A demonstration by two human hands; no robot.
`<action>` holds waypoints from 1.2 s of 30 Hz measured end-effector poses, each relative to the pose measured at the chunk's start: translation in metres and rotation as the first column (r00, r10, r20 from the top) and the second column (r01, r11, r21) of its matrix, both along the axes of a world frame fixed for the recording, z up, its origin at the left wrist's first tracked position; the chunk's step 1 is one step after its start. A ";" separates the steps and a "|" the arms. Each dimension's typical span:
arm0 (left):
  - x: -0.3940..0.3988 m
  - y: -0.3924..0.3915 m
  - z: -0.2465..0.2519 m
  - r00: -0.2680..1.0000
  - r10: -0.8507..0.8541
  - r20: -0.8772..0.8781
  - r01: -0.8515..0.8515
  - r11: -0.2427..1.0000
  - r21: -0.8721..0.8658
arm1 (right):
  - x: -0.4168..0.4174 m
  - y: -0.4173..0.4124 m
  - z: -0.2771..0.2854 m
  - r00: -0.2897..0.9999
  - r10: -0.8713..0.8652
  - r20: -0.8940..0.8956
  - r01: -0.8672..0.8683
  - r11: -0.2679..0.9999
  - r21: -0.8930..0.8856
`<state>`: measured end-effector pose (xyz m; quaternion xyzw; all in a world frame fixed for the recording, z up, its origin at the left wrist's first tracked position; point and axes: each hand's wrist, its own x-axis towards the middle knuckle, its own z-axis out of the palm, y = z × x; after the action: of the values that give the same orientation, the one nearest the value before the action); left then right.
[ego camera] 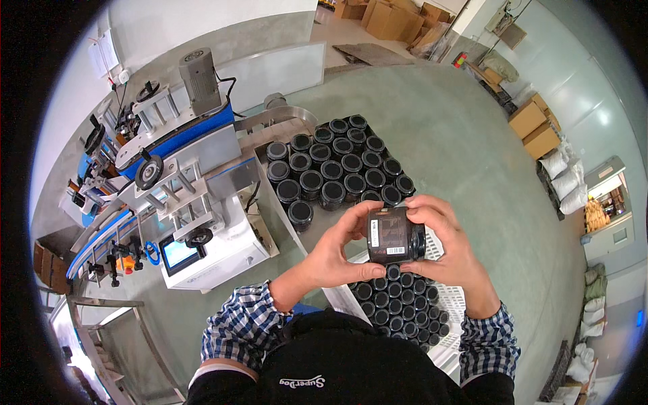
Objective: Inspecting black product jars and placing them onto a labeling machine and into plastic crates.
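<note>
Between my two hands I hold a dark jar (392, 235) on its side, its black lid toward the right. A dark label with small writing and a barcode faces up at me. My left hand (341, 248) grips the base end, thumb below and fingers above. My right hand (445, 243) holds the lid end in the same way. Beyond them, many upright black-lidded jars (331, 169) stand together on a metal tray table (324, 215). Under my hands, a white perforated plastic crate (453, 298) holds more black-lidded jars (395, 306).
At left stands a labelling machine (177, 167) with a motor (200, 81), black handwheels and a lit touchscreen (177, 253). A metal-framed stand (136, 344) is at lower left. Cardboard boxes (536, 129) and white sacks (564, 174) line the right wall. A fire extinguisher (459, 59) stands farther back.
</note>
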<state>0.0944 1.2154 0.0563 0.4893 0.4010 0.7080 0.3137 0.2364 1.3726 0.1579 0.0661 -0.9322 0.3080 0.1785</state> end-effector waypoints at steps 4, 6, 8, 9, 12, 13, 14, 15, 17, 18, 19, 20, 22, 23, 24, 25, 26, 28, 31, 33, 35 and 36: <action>0.002 0.000 -0.005 0.999 0.031 0.007 -0.031 1.000 -0.007 | -0.004 0.002 -0.005 0.998 0.048 -0.044 -0.046 0.998 0.031; 0.005 0.001 -0.003 0.996 0.067 0.054 -0.069 0.997 0.038 | -0.006 0.003 -0.005 0.997 0.064 -0.049 -0.064 0.998 0.012; 0.007 0.004 -0.005 0.994 0.099 0.044 -0.102 0.993 0.063 | -0.005 0.005 -0.003 0.998 0.060 -0.020 -0.060 0.998 0.001; 0.008 0.004 -0.006 0.989 0.143 0.035 -0.146 0.986 0.084 | -0.005 0.005 -0.003 0.998 0.067 0.009 -0.067 0.998 -0.013; 0.008 0.001 -0.007 0.981 0.196 -0.005 -0.195 0.979 0.061 | -0.008 0.006 -0.004 0.997 0.063 0.044 -0.060 0.997 -0.056; 0.008 0.000 -0.008 0.980 0.197 -0.005 -0.196 0.979 0.058 | -0.009 0.006 -0.004 0.997 0.064 0.044 -0.061 0.996 -0.059; 0.009 -0.001 -0.009 0.976 0.215 -0.021 -0.214 0.976 0.049 | -0.009 0.006 -0.005 0.996 0.076 0.044 -0.073 0.995 -0.068; 0.009 -0.002 -0.010 0.972 0.233 -0.037 -0.231 0.972 0.041 | -0.010 0.006 -0.005 0.995 0.089 0.043 -0.085 0.993 -0.076; 0.009 -0.003 -0.012 0.967 0.248 -0.050 -0.247 0.968 0.038 | -0.011 0.006 -0.004 0.994 0.096 0.042 -0.093 0.992 -0.080; 0.010 -0.003 -0.012 0.963 0.261 -0.062 -0.259 0.965 0.036 | -0.011 0.006 -0.005 0.994 0.101 0.043 -0.097 0.992 -0.082; 0.010 -0.004 -0.012 0.964 0.260 -0.063 -0.258 0.965 0.034 | -0.011 0.006 -0.005 0.994 0.100 0.042 -0.097 0.992 -0.085; 0.011 -0.005 -0.012 0.971 0.236 -0.046 -0.236 0.972 0.007 | -0.010 0.005 -0.007 0.994 0.101 0.046 -0.096 0.991 -0.094; 0.012 -0.004 -0.012 0.979 0.202 -0.032 -0.203 0.979 -0.021 | -0.008 0.007 -0.008 0.995 0.093 0.046 -0.087 0.991 -0.105; 0.014 -0.003 -0.013 0.978 0.204 -0.042 -0.205 0.978 -0.028 | -0.006 0.009 -0.010 0.994 0.092 0.054 -0.085 0.989 -0.120; 0.015 -0.001 -0.013 0.978 0.201 -0.053 -0.203 0.979 -0.035 | -0.004 0.011 -0.012 0.994 0.088 0.061 -0.079 0.988 -0.135; 0.016 0.002 -0.016 0.981 0.185 -0.058 -0.188 0.981 -0.042 | -0.002 0.013 -0.013 0.996 0.074 0.058 -0.065 0.988 -0.143; 0.018 0.005 -0.019 0.985 0.170 -0.034 -0.172 0.984 -0.046 | 0.001 0.015 -0.014 0.991 0.058 0.120 -0.030 0.975 -0.222; 0.024 0.019 -0.030 0.994 0.105 0.000 -0.104 0.985 -0.140 | 0.015 0.026 -0.019 0.981 -0.004 0.192 0.063 0.951 -0.303; 0.036 0.041 -0.036 1.000 0.008 0.016 -0.002 0.938 -0.346 | 0.043 0.049 -0.050 0.967 -0.130 0.221 0.196 0.931 -0.309; 0.048 0.046 -0.050 0.994 -0.026 -0.104 -0.030 0.867 -0.497 | 0.074 0.071 -0.083 0.915 -0.279 0.292 0.354 0.901 -0.250; 0.063 0.056 -0.074 0.983 -0.119 -0.137 0.014 0.801 -0.599 | 0.123 0.099 -0.124 0.805 -0.486 0.341 0.567 0.798 -0.202; 0.070 0.057 -0.090 0.979 -0.160 -0.126 0.051 0.791 -0.609 | 0.151 0.111 -0.149 0.685 -0.627 0.372 0.710 0.688 -0.147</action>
<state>0.1643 1.2727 -0.0342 0.4447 0.6026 0.4802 0.4566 0.3877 1.4836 0.0091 -0.3543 -0.8526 0.3548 0.1470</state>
